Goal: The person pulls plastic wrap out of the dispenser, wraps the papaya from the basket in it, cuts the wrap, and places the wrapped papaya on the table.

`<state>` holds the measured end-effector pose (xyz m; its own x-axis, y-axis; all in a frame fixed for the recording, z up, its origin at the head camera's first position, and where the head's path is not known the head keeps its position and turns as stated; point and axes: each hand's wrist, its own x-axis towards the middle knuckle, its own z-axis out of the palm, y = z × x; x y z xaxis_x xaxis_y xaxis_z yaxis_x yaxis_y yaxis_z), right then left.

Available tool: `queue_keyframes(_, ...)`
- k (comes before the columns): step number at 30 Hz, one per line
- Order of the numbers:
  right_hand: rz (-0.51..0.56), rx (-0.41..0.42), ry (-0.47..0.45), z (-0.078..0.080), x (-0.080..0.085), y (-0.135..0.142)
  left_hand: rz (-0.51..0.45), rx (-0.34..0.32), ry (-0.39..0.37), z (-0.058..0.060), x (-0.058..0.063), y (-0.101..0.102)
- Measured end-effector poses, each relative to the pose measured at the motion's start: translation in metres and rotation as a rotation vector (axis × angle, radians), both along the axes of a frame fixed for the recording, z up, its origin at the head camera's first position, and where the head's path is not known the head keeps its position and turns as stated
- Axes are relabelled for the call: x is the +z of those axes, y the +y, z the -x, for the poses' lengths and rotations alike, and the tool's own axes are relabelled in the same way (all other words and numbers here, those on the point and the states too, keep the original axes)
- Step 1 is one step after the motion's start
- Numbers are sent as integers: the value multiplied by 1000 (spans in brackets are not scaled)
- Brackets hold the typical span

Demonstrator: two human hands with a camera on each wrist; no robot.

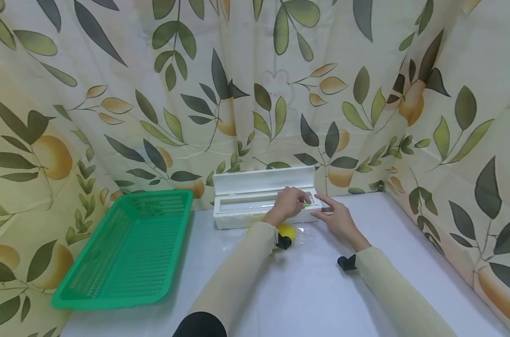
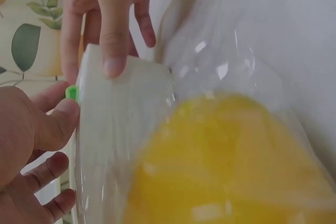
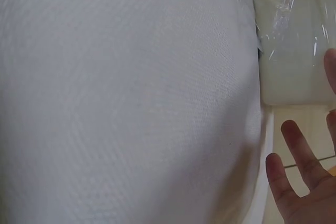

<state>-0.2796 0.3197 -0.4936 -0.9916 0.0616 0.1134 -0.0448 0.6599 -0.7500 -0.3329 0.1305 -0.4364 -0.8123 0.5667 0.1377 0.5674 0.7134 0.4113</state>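
White cloth-covered tabletop [image 1: 309, 285]. Long glossy white box [image 1: 240, 221] under my left hand [image 1: 286, 205], which pinches small bright-green piece [image 1: 307, 204]; my right hand [image 1: 340, 220] grips box's end. Lid [image 1: 264, 181] already raised; piece seemingly not yet settled.

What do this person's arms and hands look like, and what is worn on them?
The left sleeve and right sleeve are long and pale cream. The left wrist device and right wrist device are small and black. The left hand and right hand are ungloved.
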Motion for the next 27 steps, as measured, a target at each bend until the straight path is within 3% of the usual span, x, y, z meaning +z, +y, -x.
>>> queue_keyframes(10,7,-10,-25,0,2,0,-39,19,-49,2,-1,-23)
queue_keyframes(27,4,-8,-22,-2,1,-3,-61,-33,-68,2,0,-41)
